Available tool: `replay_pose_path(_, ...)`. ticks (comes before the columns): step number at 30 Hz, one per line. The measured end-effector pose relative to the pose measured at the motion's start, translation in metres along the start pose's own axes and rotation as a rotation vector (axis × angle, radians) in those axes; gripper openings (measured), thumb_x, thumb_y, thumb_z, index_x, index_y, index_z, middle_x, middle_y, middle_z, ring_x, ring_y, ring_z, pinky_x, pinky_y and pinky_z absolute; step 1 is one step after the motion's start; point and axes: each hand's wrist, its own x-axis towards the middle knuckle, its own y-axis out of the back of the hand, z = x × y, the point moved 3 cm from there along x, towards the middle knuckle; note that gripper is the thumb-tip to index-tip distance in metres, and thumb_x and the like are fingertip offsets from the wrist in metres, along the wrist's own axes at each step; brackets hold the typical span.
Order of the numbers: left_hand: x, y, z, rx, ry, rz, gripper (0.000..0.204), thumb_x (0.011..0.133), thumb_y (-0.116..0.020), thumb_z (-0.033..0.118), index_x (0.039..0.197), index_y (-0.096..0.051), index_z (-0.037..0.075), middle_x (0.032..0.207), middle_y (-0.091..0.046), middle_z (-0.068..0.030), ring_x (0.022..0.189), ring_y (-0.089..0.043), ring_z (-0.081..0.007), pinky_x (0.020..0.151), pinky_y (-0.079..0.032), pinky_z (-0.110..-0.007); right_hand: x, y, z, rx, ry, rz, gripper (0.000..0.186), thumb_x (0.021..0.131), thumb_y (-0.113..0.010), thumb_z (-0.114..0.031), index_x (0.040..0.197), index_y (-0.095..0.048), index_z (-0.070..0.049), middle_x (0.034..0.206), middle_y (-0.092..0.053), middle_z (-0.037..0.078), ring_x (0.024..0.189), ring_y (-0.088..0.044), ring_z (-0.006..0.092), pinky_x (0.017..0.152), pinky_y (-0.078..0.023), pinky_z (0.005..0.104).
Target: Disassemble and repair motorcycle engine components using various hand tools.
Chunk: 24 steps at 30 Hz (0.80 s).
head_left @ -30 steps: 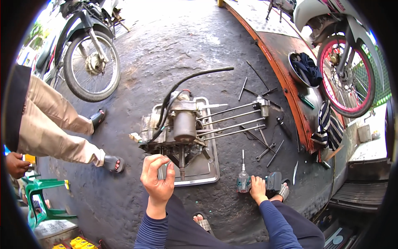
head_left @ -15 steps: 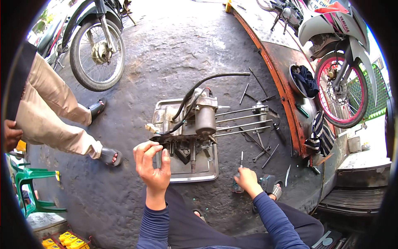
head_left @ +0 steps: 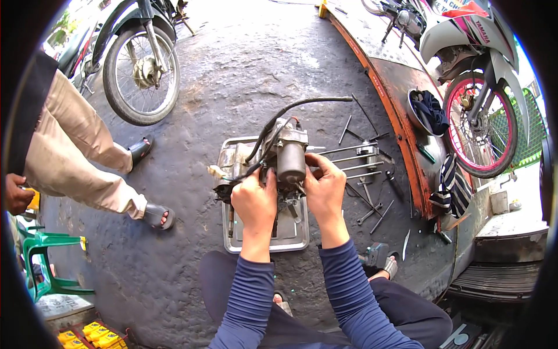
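Observation:
My left hand (head_left: 254,203) is closed against the engine (head_left: 235,163), just below and left of its grey cylindrical motor (head_left: 290,158), with fingertips partly hidden under it. My right hand (head_left: 322,195) grips the same engine at the right side of the cylinder, fingers curled in behind it. A black hose (head_left: 293,104) arches over the top, and long metal studs (head_left: 354,160) stick out to the right. The engine rests over a metal tray (head_left: 293,241), between my forearms. Beside my right forearm lies a cordless drill (head_left: 375,253), partly hidden.
T-handle tools and wrenches (head_left: 375,218) lie at right beside an orange-edged ramp (head_left: 401,139) with cloths. Motorbikes (head_left: 139,81) stand at both back corners. Another person (head_left: 93,139) stands at left, near green plastic stools (head_left: 43,259). Yellow items (head_left: 96,334) sit at lower left.
My right hand has left the drill and moved up and left onto the engine. My left hand has moved right and up from the tray's left side onto the engine.

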Motion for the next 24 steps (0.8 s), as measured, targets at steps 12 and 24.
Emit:
replay_pose_path(12,-0.050,0.029,-0.014,-0.556,0.347,-0.002,0.009,0.091,-0.077,0.002,0.096,-0.071,-0.003,0.061,-0.058,0.0017,0.057,-0.051,-0.0038,0.053,-0.039,-0.024,-0.011,0.020,0.001,0.110,-0.073,-0.207,0.007,0.087,-0.075,-0.001,0.093,-0.073,0.000,0.075,-0.067,0.000,0.066,-0.060,0.0057,0.062,-0.049,0.0235)
replay_pose_path(24,-0.129,0.014,0.027,-0.399,0.006,-0.507,0.020,0.084,-0.084,0.010,0.100,-0.073,0.002,0.072,-0.069,-0.0106,0.059,-0.067,-0.0266,0.055,-0.052,-0.037,-0.139,0.061,0.054,0.688,-0.737,-0.073,0.015,0.101,-0.066,-0.005,0.112,-0.074,0.003,0.096,-0.075,0.006,0.080,-0.068,0.0104,0.071,-0.055,0.0244)
